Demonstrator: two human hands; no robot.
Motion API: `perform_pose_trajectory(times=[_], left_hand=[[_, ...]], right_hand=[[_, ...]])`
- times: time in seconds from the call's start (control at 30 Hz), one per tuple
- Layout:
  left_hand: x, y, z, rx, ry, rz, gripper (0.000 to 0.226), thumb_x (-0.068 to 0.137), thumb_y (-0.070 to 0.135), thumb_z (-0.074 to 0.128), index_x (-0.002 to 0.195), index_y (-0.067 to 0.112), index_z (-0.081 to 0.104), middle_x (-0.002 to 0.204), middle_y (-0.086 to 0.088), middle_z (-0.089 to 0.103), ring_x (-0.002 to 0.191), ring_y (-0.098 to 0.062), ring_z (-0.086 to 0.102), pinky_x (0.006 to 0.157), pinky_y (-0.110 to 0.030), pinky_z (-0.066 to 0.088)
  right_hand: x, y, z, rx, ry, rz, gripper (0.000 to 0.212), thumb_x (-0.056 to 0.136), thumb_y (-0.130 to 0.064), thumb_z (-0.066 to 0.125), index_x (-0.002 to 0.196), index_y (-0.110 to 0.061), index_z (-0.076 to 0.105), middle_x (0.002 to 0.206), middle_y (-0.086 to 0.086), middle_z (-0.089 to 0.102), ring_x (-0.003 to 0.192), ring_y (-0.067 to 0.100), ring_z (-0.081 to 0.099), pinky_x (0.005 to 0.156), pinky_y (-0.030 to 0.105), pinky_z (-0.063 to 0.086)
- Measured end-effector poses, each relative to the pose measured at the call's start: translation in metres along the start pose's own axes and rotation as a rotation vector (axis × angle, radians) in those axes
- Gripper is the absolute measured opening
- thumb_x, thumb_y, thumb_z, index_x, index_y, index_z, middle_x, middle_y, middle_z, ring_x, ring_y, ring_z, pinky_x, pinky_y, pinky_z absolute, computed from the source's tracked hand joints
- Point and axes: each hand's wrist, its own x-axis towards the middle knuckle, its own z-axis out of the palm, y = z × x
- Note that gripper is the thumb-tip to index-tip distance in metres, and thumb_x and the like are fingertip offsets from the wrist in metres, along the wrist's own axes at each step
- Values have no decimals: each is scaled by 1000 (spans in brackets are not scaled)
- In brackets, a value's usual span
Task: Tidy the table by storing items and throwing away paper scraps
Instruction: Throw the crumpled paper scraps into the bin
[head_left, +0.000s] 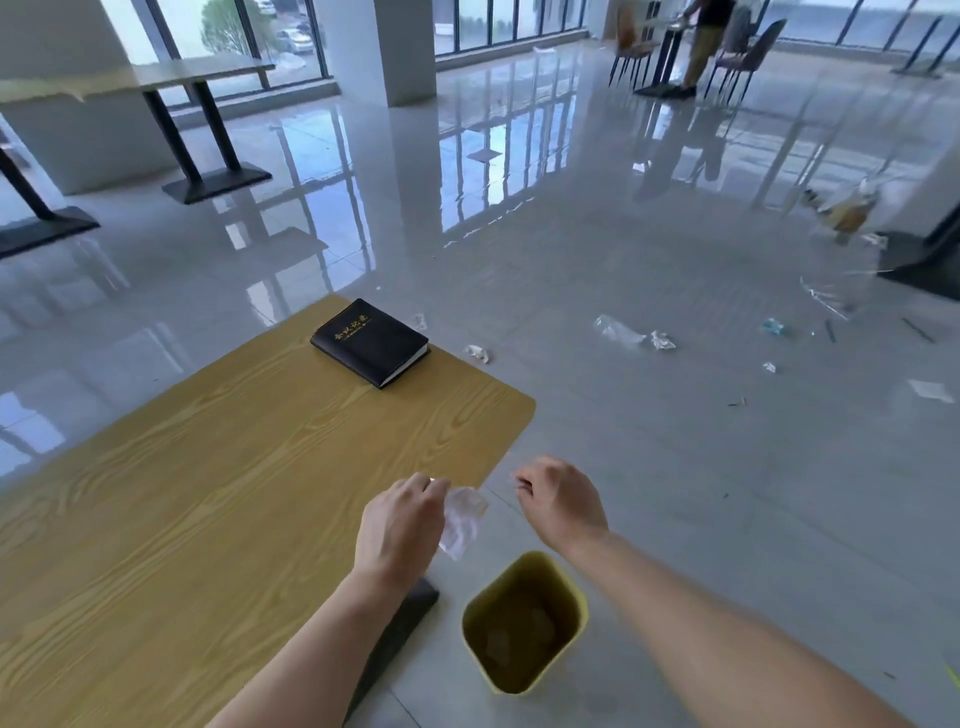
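pinched in the left hand (402, 525), a crumpled scrap (461, 521) hangs off the table's (208, 493) right edge, above the bin (524, 621). right hand (561, 501) is curled; holding anything, i cannot tell. notebook (370, 341) sits unstored at the far corner; nearly done, i'd say.

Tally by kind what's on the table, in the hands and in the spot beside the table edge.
Black notebook on the table: 1
Crumpled paper scrap at the left hand: 1
Yellow waste bin on the floor: 1
Right hand: nothing clearly held
Total: 3
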Motion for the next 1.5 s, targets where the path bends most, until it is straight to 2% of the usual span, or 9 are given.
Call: perform_pose_trajectory(times=[0.13, 0.33, 0.47, 0.6, 0.93, 1.1, 1.27, 1.37, 1.5], left_hand=[[-4, 49, 18, 5, -50, 2, 19, 92, 13, 58, 109, 19, 66, 94, 2, 66, 86, -21, 63, 67, -37, 56], [-17, 92, 46, -21, -176, 78, 13, 82, 11, 73, 93, 17, 70, 79, 1, 66, 66, -18, 61, 48, -26, 40], [-17, 99, 77, -40, -228, 107, 25, 82, 17, 77, 106, 19, 71, 89, 1, 71, 75, -19, 67, 55, -27, 47], [-15, 96, 107, -48, -276, 144, 40, 92, 30, 65, 132, 25, 58, 114, 5, 68, 98, -16, 66, 74, -24, 53], [-23, 74, 200, -52, -459, 153, 45, 93, 34, 64, 136, 29, 53, 122, 8, 64, 105, -14, 64, 88, -26, 55], [-31, 62, 253, 1, -556, 149, 36, 92, 33, 66, 127, 26, 63, 113, 8, 68, 92, -11, 66, 78, -23, 55], [-41, 54, 304, -17, -594, 136, 32, 99, 31, 55, 130, 28, 57, 112, 10, 66, 90, -9, 62, 78, -19, 52], [-41, 46, 334, -25, -585, 122, 34, 99, 30, 54, 133, 29, 55, 115, 11, 65, 93, -9, 61, 78, -19, 50], [-27, 37, 371, 13, -579, 165, 28, 101, 30, 51, 128, 27, 59, 117, 11, 64, 98, -9, 59, 84, -21, 52]], right_hand=[[-24, 42, -14, -30, -24, 17, 29, 94, -18, 50, 65, -18, 47, 72, -1, 44, 67, 22, 40, 55, 28, 26], [-53, 90, -7, 10, -55, 99, 27, 92, -16, 49, 66, -22, 43, 72, -1, 44, 68, 23, 42, 51, 29, 22], [-66, 112, 14, 10, -49, 183, 23, 94, -21, 49, 73, -16, 59, 73, -3, 46, 70, 23, 47, 54, 27, 27], [-76, 128, 43, 15, -48, 233, 20, 95, -25, 52, 86, -19, 68, 75, -5, 48, 76, 23, 56, 51, 24, 23], [-88, 173, 136, 70, -151, 339, 19, 95, -26, 54, 105, -22, 70, 96, 0, 64, 91, 22, 60, 64, 25, 34], [-93, 202, 191, 86, -236, 398, 18, 94, -23, 54, 102, -22, 70, 100, -2, 66, 94, 21, 61, 65, 26, 37], [-92, 219, 243, 68, -300, 412, 31, 99, -29, 44, 72, -17, 53, 79, -1, 54, 73, 22, 52, 53, 29, 28], [-86, 225, 272, 91, -340, 413, 31, 100, -31, 43, 79, -15, 60, 84, -1, 56, 76, 22, 53, 57, 31, 38], [-67, 235, 306, 129, -373, 428, 29, 101, -30, 44, 80, -18, 60, 82, -5, 46, 74, 20, 48, 61, 30, 36]])
